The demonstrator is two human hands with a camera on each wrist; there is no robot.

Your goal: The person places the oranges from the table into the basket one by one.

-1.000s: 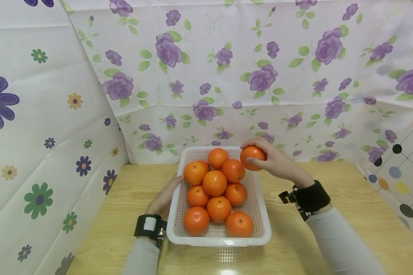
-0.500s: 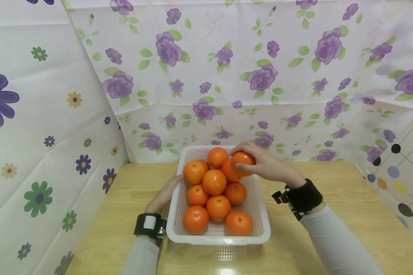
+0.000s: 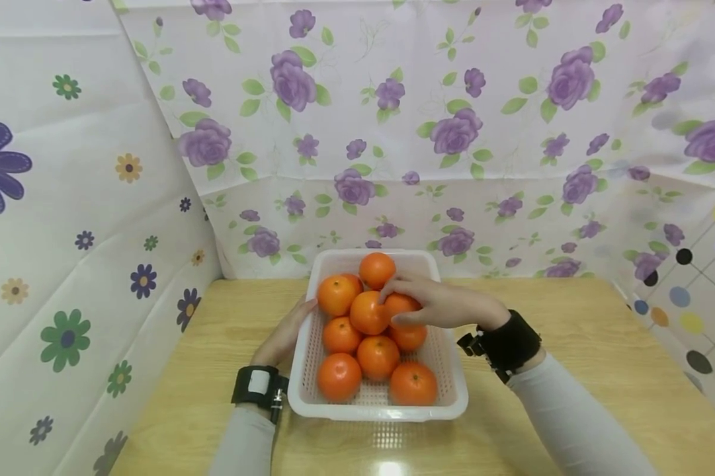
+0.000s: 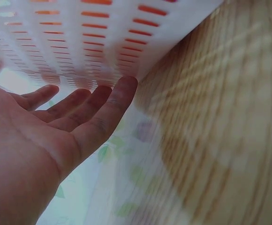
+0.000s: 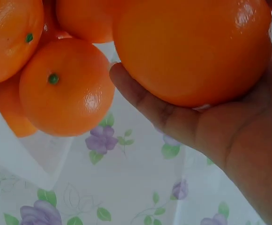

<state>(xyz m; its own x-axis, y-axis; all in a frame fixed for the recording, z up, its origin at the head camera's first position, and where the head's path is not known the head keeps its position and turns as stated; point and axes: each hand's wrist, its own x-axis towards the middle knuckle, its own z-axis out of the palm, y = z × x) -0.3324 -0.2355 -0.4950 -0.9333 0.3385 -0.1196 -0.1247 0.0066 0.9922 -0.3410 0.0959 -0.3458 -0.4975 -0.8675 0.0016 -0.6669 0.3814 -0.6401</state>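
A white perforated plastic basket full of oranges stands on the wooden table. My right hand grips one orange over the right side of the pile, thumb on the near side and fingers over the far side. In the right wrist view that held orange fills the top, beside another orange with a green stem spot. My left hand is at the basket's left side. The left wrist view shows its relaxed fingers against the slotted basket wall, low near the table.
The wooden table extends to both sides of the basket. Behind it hangs a sheet with purple flowers. A daisy-patterned sheet lines the left side, and a dotted one the right.
My right hand has moved left and down with the orange, from above the basket's far right corner onto the pile. The left hand has stayed at the basket's side.
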